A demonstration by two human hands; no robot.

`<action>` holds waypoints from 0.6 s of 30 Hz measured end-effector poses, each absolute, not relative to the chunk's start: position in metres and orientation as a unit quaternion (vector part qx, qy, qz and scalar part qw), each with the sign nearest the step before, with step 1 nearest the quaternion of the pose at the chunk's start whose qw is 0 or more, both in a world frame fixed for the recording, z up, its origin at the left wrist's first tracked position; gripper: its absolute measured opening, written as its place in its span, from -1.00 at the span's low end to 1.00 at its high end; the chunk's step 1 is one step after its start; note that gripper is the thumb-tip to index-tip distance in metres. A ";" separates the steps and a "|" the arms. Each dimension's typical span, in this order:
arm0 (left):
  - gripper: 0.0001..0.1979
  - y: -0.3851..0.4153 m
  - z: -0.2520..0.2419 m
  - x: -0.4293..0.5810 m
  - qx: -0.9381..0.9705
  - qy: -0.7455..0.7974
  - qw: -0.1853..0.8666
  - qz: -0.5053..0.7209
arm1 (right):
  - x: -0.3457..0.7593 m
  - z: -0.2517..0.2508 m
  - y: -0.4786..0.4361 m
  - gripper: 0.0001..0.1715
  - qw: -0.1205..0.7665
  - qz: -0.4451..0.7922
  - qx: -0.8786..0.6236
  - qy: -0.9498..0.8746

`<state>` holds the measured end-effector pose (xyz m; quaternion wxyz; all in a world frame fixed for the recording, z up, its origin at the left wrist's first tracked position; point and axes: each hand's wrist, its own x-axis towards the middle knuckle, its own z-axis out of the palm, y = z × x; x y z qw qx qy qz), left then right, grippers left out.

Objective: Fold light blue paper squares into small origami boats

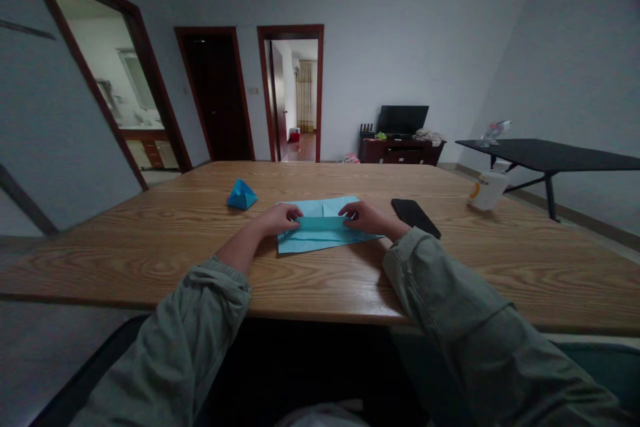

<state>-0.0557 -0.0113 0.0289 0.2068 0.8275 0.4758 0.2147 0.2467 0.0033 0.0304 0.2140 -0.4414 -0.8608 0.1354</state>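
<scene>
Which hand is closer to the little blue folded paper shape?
Left. The left hand is just to the right of the blue origami shape, not touching it. The right hand is farther away, beyond the pale blue paper sheet.

The left hand and right hand covered the middle of the folded light blue paper, hiding the folds beneath them. The label on the white mug was too small to read, the pale object on the black table was too small to name, and the picture's right edge cut that table off.
</scene>
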 end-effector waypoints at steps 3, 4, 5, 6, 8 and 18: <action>-0.65 -0.010 0.028 -0.056 0.821 0.482 0.208 0.223 | 0.247 0.029 0.006 -0.67 0.222 0.142 -0.453 -0.851; -0.65 -0.010 0.028 -0.056 0.818 0.486 0.210 0.227 | 0.247 0.028 0.006 -0.68 0.227 0.143 -0.456 -0.849; -0.64 -0.010 0.028 -0.055 0.814 0.489 0.211 0.230 | 0.246 0.028 0.007 -0.69 0.230 0.143 -0.458 -0.846; -0.64 -0.010 0.028 -0.055 0.811 0.494 0.210 0.233 | 0.246 0.027 0.007 -0.69 0.234 0.142 -0.461 -0.844; -0.64 -0.009 0.027 -0.054 0.806 0.502 0.205 0.239 | 0.245 0.027 0.006 -0.70 0.239 0.138 -0.465 -0.841; -0.73 -0.006 0.022 -0.053 0.801 0.524 0.170 0.236 | 0.244 0.025 0.007 -0.70 0.253 0.133 -0.489 -0.824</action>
